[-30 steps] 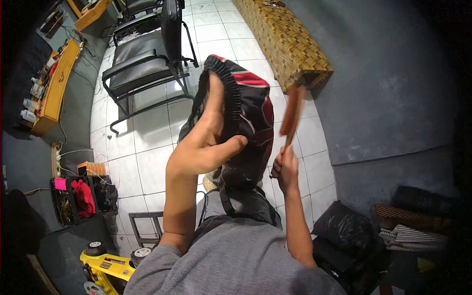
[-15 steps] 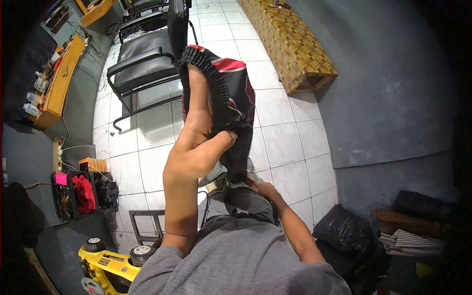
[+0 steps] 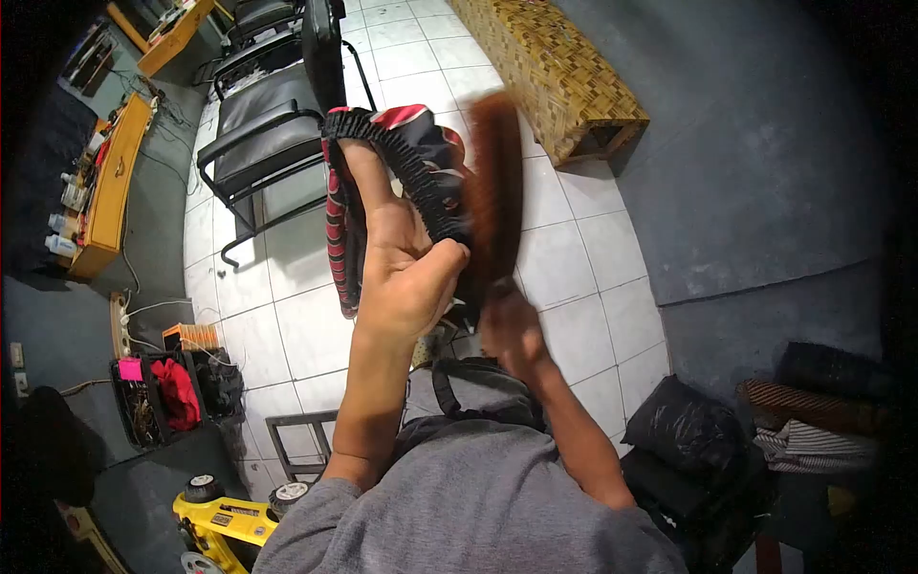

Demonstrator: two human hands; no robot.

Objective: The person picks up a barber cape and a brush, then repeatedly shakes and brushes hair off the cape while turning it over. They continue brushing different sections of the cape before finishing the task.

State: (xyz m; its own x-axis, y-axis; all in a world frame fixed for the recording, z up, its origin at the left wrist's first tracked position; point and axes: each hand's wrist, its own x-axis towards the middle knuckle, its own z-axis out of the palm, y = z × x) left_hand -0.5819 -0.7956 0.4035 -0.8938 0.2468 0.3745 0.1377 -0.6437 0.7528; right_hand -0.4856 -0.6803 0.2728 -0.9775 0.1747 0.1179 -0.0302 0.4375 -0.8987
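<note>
A black cloth with red and white pattern and a gathered elastic edge (image 3: 406, 161) hangs from my left hand (image 3: 406, 258). The fingers of that hand are inside the opening, and the thumb pinches the elastic edge from outside. My right hand (image 3: 514, 330), lower and to the right, is closed round the handle of a brown brush (image 3: 494, 182). Blurred by motion, the brush stands upright against the right side of the cloth.
Black chairs (image 3: 268, 134) stand on the white tiles at the upper left. A woven bench (image 3: 564, 77) lines the right wall. At lower left are a crate with red cloth (image 3: 175, 392) and a yellow toy car (image 3: 229, 521). Black bags (image 3: 684, 421) lie at lower right.
The brush has come up into view beside the cloth, with my right hand raised. The cloth has shifted left and its opening is spread wider. The view has shifted slightly.
</note>
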